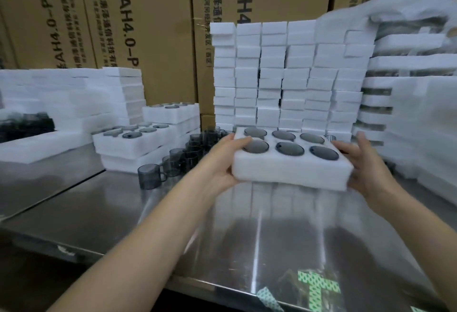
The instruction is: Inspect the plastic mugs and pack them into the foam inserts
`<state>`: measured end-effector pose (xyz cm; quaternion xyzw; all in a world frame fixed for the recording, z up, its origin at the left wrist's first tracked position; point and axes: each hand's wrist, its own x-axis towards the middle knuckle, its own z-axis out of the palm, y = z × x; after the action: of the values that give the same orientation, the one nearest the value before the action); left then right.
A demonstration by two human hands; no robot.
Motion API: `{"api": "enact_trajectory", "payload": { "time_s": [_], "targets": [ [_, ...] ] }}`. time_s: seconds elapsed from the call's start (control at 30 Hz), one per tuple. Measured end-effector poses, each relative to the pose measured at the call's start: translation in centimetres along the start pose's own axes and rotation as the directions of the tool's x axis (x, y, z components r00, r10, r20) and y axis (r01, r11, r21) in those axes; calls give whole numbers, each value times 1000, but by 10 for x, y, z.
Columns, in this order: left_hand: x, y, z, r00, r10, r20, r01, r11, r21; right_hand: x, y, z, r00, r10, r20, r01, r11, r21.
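Note:
A white foam insert with several round pockets, each filled with a dark smoky mug, hangs a little above the steel table. My left hand grips its left end, thumb on top near a mug. My right hand holds its right end, fingers spread against the side. Loose grey translucent mugs stand in a cluster on the table to the left, one nearest at the front.
Filled foam inserts are stacked at the left. A tall wall of foam blocks rises behind the held insert, more foam stacks at the right. Cardboard cartons line the back. The steel table spreads in front.

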<state>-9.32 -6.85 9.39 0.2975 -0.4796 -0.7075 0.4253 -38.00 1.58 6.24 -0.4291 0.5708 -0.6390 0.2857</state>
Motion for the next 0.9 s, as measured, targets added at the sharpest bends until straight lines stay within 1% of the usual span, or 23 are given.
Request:
{"api": "enact_trajectory", "payload": {
  "time_s": [0.03, 0.07, 0.13, 0.2, 0.23, 0.27, 0.3, 0.37, 0.43, 0.47, 0.57, 0.6, 0.63, 0.73, 0.83, 0.9],
  "targets": [
    [0, 13, -4, 999, 25, -30, -26, 999, -19, 3, 2, -1, 1000, 19, 13, -19, 999, 26],
    [2, 27, -9, 995, 71, -72, -73, 997, -23, 6, 6, -1, 999, 28, 17, -28, 1000, 11],
    [3, 59, -26, 969, 195, -153, -201, 979, -23, 9, 15, -2, 1000, 23, -5, -24, 995, -99],
    [4, 90, -51, 925, 278, -258, -301, 952, -54, 8, 27, -2, 1000, 24, 5, -22, 976, -217],
    [2, 104, -65, 888, 306, -343, -350, 934, -74, 6, 32, -2, 999, 24, 36, -13, 960, -278],
    [3, 116, -80, 829, 323, -456, -403, 911, -87, 6, 38, -1, 996, 24, 83, 7, 935, -356],
    [4, 125, -94, 755, 328, -568, -453, 887, -90, 5, 43, 0, 992, 23, 127, 36, 895, -444],
    [10, 137, -121, 618, 325, -716, -529, 846, -72, 5, 49, 3, 985, 18, 170, 84, 816, -572],
    [16, 142, -145, 523, 295, -800, -541, 840, -44, 6, 52, 5, 984, 10, 178, 102, 788, -607],
    [20, 143, -155, 488, 274, -829, -539, 841, -39, 7, 53, 6, 984, 7, 177, 104, 784, -612],
    [32, 140, -179, 412, 241, -879, -535, 844, -20, 8, 55, 3, 982, 8, 189, 110, 787, -607],
    [37, 138, -185, 397, 235, -887, -531, 847, -13, 9, 56, 2, 981, 7, 193, 112, 794, -597],
    [42, 135, -191, 399, 234, -887, -528, 849, -14, 10, 56, 1, 981, 7, 195, 111, 801, -588],
    [53, 128, -200, 430, 241, -870, -505, 863, -10, 11, 59, -1, 982, 0, 189, 112, 809, -578],
    [59, 129, -201, 406, 262, -876, -462, 885, 51, 12, 61, -1, 982, -1, 187, 113, 799, -591],
    [61, 132, -199, 414, 248, -876, -449, 892, 40, 11, 60, 0, 984, 1, 180, 107, 801, -590]
  ]
}}
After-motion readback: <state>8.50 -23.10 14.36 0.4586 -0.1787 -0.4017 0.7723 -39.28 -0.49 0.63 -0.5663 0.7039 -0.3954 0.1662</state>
